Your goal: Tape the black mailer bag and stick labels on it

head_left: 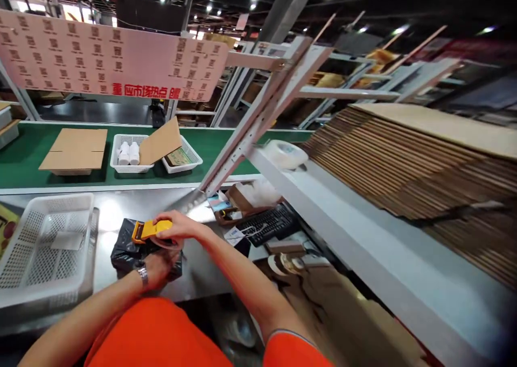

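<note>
A black plastic parcel bag (123,248) lies on the metal worktop (121,205) in front of me. My right hand (177,228) is closed round a yellow tape dispenser (151,229) and presses it on top of the bag. My left hand (156,267), with a watch at the wrist, is closed on the bag's near edge and holds it down. The bag's right part is hidden under both hands.
A white perforated basket (44,246) stands left of the bag. On the green conveyor (24,157) behind are a cardboard box (75,150) and two white baskets (131,153). At right are a keyboard (269,224), a tape roll (286,153) and stacked flat cardboard (424,157).
</note>
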`<state>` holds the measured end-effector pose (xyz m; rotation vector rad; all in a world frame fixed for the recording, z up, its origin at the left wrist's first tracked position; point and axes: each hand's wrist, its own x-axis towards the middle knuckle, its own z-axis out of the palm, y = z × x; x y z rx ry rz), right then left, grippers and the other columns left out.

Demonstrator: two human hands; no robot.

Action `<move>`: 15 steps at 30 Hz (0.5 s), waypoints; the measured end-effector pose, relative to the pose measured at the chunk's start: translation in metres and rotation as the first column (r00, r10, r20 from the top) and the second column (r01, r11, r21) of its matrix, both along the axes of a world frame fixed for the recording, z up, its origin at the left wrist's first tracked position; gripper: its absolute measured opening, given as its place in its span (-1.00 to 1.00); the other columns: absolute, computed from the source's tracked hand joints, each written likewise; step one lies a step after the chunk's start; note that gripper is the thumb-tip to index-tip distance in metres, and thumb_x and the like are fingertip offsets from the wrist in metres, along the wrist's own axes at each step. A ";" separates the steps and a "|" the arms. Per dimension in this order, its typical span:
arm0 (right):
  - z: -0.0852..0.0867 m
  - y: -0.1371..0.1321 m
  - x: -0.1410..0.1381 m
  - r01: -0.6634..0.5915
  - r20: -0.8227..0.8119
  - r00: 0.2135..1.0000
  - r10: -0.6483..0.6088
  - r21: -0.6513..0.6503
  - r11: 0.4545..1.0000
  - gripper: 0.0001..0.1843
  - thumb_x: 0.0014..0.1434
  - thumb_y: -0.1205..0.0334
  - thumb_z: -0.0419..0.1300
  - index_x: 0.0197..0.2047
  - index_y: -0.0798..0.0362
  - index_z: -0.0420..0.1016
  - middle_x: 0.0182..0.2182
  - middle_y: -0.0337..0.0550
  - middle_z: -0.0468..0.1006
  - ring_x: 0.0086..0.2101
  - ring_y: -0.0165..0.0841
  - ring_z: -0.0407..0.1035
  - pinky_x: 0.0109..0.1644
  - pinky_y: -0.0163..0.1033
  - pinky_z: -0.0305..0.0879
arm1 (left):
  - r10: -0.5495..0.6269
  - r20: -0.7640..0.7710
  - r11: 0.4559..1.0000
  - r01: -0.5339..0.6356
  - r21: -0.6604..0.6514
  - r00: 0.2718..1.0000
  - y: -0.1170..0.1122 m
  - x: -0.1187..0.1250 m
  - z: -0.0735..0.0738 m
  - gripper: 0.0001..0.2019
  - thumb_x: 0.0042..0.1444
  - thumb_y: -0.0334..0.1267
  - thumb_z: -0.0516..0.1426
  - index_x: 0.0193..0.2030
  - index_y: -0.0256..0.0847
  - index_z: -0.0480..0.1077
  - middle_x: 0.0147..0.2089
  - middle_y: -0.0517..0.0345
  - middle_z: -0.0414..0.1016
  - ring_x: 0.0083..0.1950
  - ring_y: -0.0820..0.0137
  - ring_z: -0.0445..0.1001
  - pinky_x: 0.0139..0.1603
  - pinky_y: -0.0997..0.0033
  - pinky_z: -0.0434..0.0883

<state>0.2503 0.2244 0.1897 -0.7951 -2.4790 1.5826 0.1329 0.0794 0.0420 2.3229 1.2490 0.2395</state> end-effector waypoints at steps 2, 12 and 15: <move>0.008 -0.002 0.035 0.049 0.014 0.999 -0.049 -0.022 0.999 -0.50 -0.03 0.06 0.52 0.00 0.03 0.74 -0.25 -0.28 0.66 -0.29 -0.36 0.45 -0.22 -0.30 0.42 | 0.042 -0.023 0.997 -0.040 0.063 0.999 -0.007 -0.014 -0.011 -0.35 0.36 -0.40 0.14 0.58 -0.31 0.32 0.66 -0.24 0.24 0.71 0.02 0.15 0.72 -0.01 0.22; -0.045 -0.027 0.196 0.420 0.142 0.906 -0.399 -0.185 0.889 -0.58 -0.23 0.34 0.47 -0.20 0.03 0.81 -0.53 -0.29 0.62 -0.60 -0.45 0.32 -0.54 -0.38 0.20 | 0.018 -0.081 0.942 0.010 0.334 0.997 -0.054 -0.066 -0.042 -0.34 0.38 -0.43 0.15 0.60 -0.14 0.27 0.59 -0.14 0.40 0.63 0.14 0.35 0.61 0.00 0.42; -0.080 -0.040 0.193 0.497 0.100 0.866 -0.490 -0.267 0.825 -0.56 -0.28 0.31 0.47 -0.21 0.02 0.80 -0.47 -0.24 0.68 -0.55 -0.38 0.42 -0.46 -0.31 0.34 | 0.202 -0.071 0.907 -0.159 0.391 0.977 -0.073 -0.103 -0.039 -0.21 0.33 -0.29 0.25 0.67 -0.01 0.16 0.63 -0.15 0.34 0.65 -0.01 0.30 0.62 -0.19 0.39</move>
